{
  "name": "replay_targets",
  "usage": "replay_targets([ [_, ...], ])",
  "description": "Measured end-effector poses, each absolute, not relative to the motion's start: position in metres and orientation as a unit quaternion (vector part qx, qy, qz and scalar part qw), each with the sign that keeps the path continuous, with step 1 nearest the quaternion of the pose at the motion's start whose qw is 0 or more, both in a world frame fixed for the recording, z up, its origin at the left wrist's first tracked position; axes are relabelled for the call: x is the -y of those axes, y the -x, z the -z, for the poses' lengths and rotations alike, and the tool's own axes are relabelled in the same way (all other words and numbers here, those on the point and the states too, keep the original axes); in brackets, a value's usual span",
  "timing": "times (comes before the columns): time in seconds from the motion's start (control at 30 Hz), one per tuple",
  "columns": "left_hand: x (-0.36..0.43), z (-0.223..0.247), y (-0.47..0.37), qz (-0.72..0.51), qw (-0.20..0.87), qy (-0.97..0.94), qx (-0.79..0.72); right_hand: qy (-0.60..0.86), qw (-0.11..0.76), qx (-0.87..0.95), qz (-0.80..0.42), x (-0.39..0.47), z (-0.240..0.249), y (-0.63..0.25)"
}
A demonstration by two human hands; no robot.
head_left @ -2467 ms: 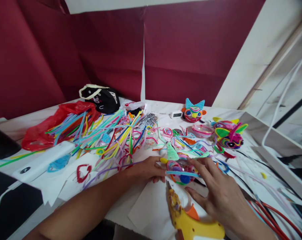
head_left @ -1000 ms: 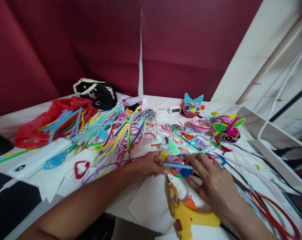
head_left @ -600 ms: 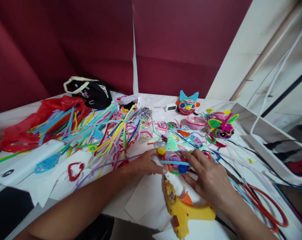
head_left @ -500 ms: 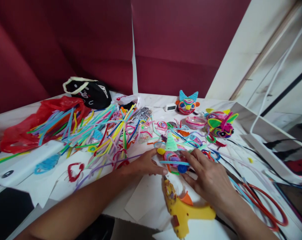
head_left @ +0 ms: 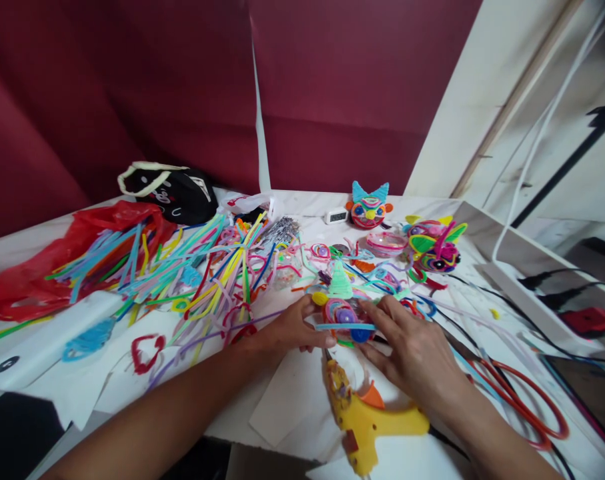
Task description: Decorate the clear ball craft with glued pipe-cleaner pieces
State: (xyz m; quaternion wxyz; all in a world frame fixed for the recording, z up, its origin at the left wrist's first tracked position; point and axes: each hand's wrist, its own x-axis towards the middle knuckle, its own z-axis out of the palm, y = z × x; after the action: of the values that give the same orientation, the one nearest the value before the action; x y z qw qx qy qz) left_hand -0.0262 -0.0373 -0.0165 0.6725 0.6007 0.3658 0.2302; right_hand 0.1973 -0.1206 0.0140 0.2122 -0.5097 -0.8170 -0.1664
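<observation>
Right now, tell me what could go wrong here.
The yellow glue gun lies with its tip apparently close to the left hand; if hot, it could burn. Its black cord runs toward the right forearm and might snag. The light-blue strip crossing the decorated piece could slip.

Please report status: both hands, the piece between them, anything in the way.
Left hand, right hand: at either side of round multicoloured fuzzy-stem craft piece. Straight light-blue fuzzy stem across its front; grip unclear. Yellow plastic glue gun close, maybe obstructing.
</observation>
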Motion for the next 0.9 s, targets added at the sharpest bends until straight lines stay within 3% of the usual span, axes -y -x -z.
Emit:
replay_targets([
  [0.9,0.046,0.022,0.020,-0.309,0.720,-0.520,-0.342,0.468,0.282,0.814,0.197,0.124,-0.022,-0.187],
])
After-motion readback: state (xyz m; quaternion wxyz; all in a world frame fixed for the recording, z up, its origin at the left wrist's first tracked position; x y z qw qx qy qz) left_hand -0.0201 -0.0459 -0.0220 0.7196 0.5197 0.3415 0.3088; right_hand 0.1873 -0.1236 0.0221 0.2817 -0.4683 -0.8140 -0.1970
